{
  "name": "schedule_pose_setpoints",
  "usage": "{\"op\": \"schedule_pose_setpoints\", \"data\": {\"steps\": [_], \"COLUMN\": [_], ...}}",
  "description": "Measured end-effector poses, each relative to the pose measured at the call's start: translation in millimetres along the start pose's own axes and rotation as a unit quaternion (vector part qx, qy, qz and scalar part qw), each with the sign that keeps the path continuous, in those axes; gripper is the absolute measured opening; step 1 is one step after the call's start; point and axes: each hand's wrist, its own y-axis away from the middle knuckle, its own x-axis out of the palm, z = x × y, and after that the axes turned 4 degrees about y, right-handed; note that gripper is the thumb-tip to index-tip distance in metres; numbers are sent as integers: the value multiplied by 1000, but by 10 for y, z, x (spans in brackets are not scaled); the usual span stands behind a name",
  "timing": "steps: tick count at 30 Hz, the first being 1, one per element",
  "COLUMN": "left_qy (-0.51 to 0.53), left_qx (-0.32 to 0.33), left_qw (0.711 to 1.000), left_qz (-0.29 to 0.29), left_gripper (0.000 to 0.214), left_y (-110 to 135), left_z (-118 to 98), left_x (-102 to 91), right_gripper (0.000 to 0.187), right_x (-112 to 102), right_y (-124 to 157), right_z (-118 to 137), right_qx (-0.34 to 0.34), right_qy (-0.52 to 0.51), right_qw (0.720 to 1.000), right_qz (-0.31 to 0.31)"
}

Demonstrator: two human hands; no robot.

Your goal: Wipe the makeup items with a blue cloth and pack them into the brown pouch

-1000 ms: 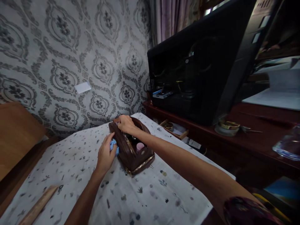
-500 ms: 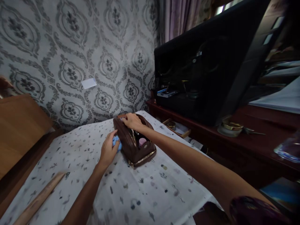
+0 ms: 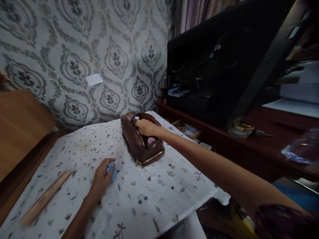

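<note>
A brown zip-top pouch (image 3: 136, 144) stands open on the cloth-covered table (image 3: 154, 196), with small bottles and a pink-capped item (image 3: 151, 140) inside. My right hand (image 3: 147, 127) reaches into its open top, fingers curled among the contents; what they hold is hidden. My left hand (image 3: 102, 177) rests on the table in front of the pouch, closed on a small blue cloth (image 3: 111, 169).
A wooden stick (image 3: 45, 198) lies at the table's left front. A dark wooden sideboard (image 3: 249, 149) stands to the right with a black TV (image 3: 224, 63), a gold-rimmed jar (image 3: 241, 129) and a glass dish (image 3: 301, 149). Patterned wallpaper rises behind; a wooden board (image 3: 20, 126) leans at left.
My left hand has pulled back from the pouch's side toward me with the blue cloth. My right hand has shifted from the pouch's far end into its open top.
</note>
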Motion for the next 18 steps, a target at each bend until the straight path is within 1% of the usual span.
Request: {"op": "schedule_pose_setpoints", "data": {"steps": [3,6,11,15,18], "left_qy": [3,8,-1,-1,2], "left_qx": [2,8,-13,-2,2], "left_qw": [1000,1000,999,1000,1000], "left_qz": [15,23,34,26,26], "left_gripper": [30,30,32,32,32], "left_y": [76,101,93,89,91], "left_z": [-4,21,14,-16,-17], "left_x": [9,45,93,87,77], "right_gripper": [28,30,32,28,30], "right_x": [-35,-35,87,179,194], "right_y": [43,71,2,-58,-50], "right_z": [-26,-47,-6,30,15], "right_qx": [-53,-74,-52,-20,-7], "right_qy": [-6,-13,-12,-20,-32], "right_qw": [999,997,998,999,998], "right_qz": [-6,-14,-28,-38,-44]}}
